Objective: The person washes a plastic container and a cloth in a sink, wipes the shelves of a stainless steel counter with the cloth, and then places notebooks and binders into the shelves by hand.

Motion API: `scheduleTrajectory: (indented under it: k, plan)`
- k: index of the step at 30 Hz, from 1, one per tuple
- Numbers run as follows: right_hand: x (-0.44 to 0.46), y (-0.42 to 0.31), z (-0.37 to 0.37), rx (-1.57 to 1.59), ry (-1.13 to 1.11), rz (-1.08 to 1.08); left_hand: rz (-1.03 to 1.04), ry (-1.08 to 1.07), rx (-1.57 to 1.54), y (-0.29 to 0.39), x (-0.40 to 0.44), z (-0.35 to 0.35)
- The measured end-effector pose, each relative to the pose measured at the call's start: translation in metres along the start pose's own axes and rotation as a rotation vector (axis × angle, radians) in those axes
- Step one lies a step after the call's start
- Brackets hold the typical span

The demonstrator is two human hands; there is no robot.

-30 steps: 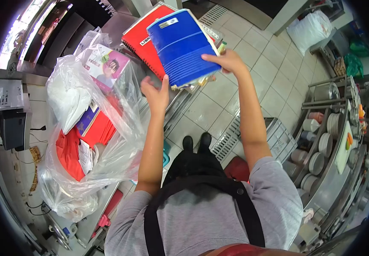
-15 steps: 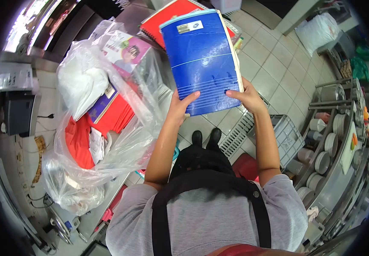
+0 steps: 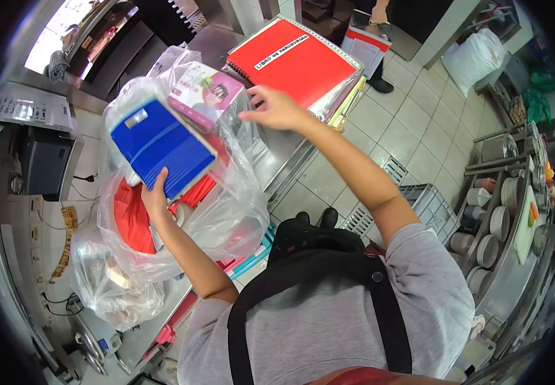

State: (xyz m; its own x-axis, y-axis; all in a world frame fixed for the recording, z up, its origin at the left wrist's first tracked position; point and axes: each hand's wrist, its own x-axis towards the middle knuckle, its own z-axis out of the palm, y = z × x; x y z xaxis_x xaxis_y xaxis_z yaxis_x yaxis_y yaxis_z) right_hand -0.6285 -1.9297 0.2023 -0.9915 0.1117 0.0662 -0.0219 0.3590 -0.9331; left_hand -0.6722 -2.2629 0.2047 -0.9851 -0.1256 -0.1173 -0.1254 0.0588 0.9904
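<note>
My left hand (image 3: 155,197) grips the lower edge of a worn blue notebook (image 3: 163,146), its thumb lying across the cover. The notebook is over the mouth of a large clear plastic bag (image 3: 226,234). Red items (image 3: 131,215) show inside that bag. With fingers apart and holding nothing, my right hand (image 3: 272,108) hovers by a pink and white box (image 3: 208,96) printed with a picture. Just beyond it, a red spiral-bound book (image 3: 296,61) with a white title strip lies on top of a stack of papers and folders.
A smaller filled plastic bag (image 3: 120,289) sits at the left. On the right are a grey crate (image 3: 430,208) on the tiled floor and a rack of dishes (image 3: 486,247). At the top, another person's hand (image 3: 380,11) and shoe (image 3: 380,85) are visible near a red-and-white item (image 3: 366,46).
The blue notebook has moved left and down, from both hands into my left hand alone. My right hand has let go and reached left toward the box. Another person's hand has come into view.
</note>
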Motion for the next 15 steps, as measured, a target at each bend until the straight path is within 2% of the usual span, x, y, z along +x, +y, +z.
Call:
scheduleTrajectory:
  k: [2,3,5,6,8,9,10,11,12,13,15]
  plan:
    - [0.008,0.025,-0.034,-0.229,0.156,0.015,-0.05,0.103,0.199,-0.02,0.009,-0.014]
    - [0.015,0.04,-0.051,-0.303,0.243,0.03,-0.051,0.099,0.193,-0.021,0.002,-0.015]
    - [0.033,0.073,-0.092,-0.46,0.382,0.034,0.001,0.368,0.86,-0.021,-0.014,-0.008]
    - [0.038,0.084,-0.112,-0.544,0.431,0.024,-0.006,0.372,0.853,-0.02,-0.02,0.003]
    - [0.043,0.073,-0.149,-0.806,0.423,0.211,0.581,0.804,1.187,-0.015,-0.037,0.034]
    - [0.05,0.087,-0.161,-0.824,0.496,0.287,0.713,0.709,1.041,-0.002,-0.048,0.062]
    - [0.056,0.093,-0.171,-0.828,0.488,0.272,0.902,0.546,0.788,0.002,-0.053,0.091]
    - [0.064,0.097,-0.181,-0.797,0.434,0.391,0.847,0.324,0.596,0.004,-0.062,0.123]
    - [0.071,0.101,-0.189,-0.763,0.374,0.512,0.687,0.058,0.43,0.002,-0.069,0.154]
    - [0.077,0.098,-0.199,-0.668,0.224,0.56,0.498,-0.035,0.325,-0.003,-0.074,0.189]
    - [0.098,0.125,-0.208,-0.568,0.168,0.516,0.281,-0.247,0.407,-0.045,-0.042,0.239]
